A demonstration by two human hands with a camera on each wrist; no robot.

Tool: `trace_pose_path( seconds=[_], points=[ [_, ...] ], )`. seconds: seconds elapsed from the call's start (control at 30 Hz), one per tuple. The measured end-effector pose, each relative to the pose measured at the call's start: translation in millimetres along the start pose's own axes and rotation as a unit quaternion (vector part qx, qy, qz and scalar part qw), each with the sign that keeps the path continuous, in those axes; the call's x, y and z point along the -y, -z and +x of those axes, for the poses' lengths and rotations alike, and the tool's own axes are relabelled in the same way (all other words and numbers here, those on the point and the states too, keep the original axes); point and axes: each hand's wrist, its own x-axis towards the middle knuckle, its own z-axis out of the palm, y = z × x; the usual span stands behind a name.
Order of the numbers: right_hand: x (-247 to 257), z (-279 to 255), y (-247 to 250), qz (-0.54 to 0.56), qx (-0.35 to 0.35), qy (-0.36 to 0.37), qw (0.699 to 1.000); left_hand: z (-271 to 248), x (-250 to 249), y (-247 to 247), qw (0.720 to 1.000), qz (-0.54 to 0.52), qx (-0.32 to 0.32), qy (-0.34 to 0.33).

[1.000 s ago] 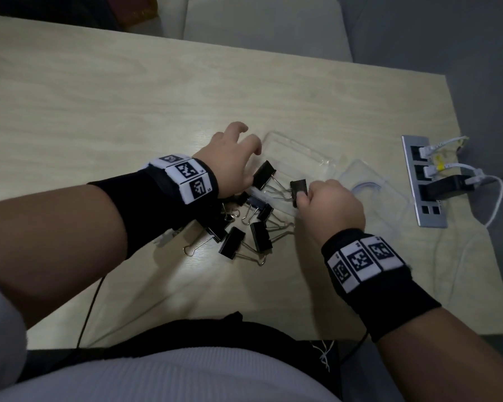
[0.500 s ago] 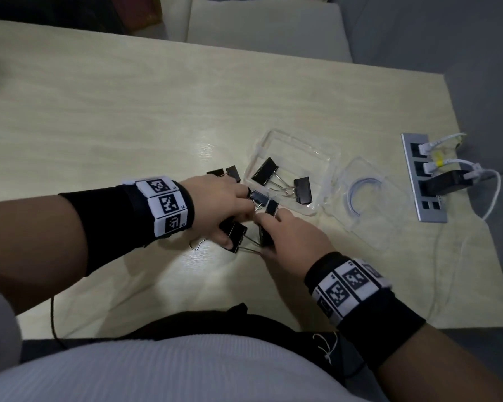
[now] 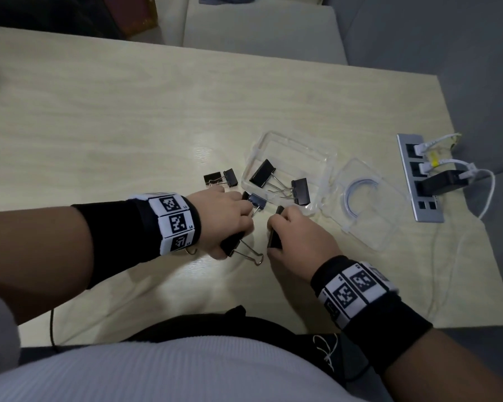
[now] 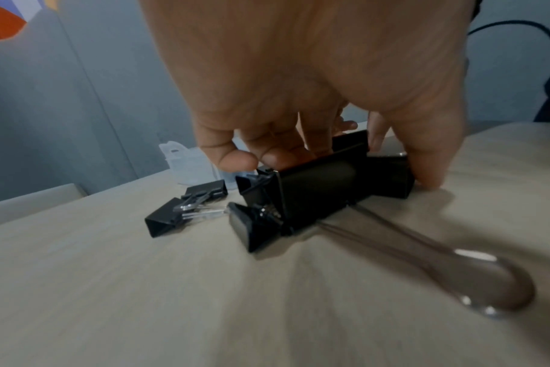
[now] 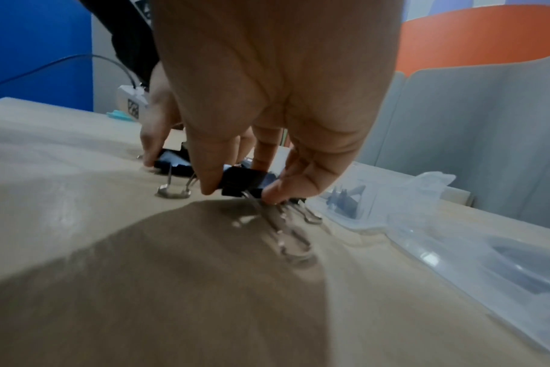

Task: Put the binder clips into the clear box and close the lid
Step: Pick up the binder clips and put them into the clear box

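The binder clips were black folded-steel bodies with silver wire handles. Two clips (image 3: pixel 279 182) lay inside the clear box (image 3: pixel 328 166), which stood open on the counter (image 3: pixel 128 117); its lid (image 3: pixel 389 227) lay flat alongside. Two more clips (image 3: pixel 221 179) rested on the counter left of the box. The left hand (image 3: pixel 224 219) had its fingers clamped on a large clip (image 4: pixel 317 183). The right hand (image 3: pixel 299 239) pinched another clip (image 5: pixel 242 182) between thumb and fingers.
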Motion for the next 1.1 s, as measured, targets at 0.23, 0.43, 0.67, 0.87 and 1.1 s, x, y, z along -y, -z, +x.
trace_pose_path(
  seconds=[0.23, 0.43, 0.67, 0.87, 1.1],
  points=[
    [3.3, 13.1, 46.5, 0.199, -0.168, 0.003, 0.966, -3.6, 9.5, 7.5, 0.994, -0.094, -0.051, 0.020],
    [-9.9, 58.9, 63.0, 0.146, -0.142, -0.060, 0.977, -6.5, 23.2, 12.8, 0.986, -0.153, -0.059, 0.037],
    [-11.9, 71.5, 59.8, 0.149, -0.085, -0.036, 0.984, -6.2, 29.5, 13.1, 0.976, -0.191, -0.089, 0.062],
    [-37.2, 51.1, 66.4, 0.267, -0.170, -0.108, 0.942, 2.8, 33.4, 35.2, 0.946, -0.238, -0.195, 0.105],
    [-45.0, 35.4, 56.8, 0.244, -0.214, -0.137, 0.936, 56.7, 18.8, 65.4, 0.968, -0.156, -0.155, 0.125]
  ],
)
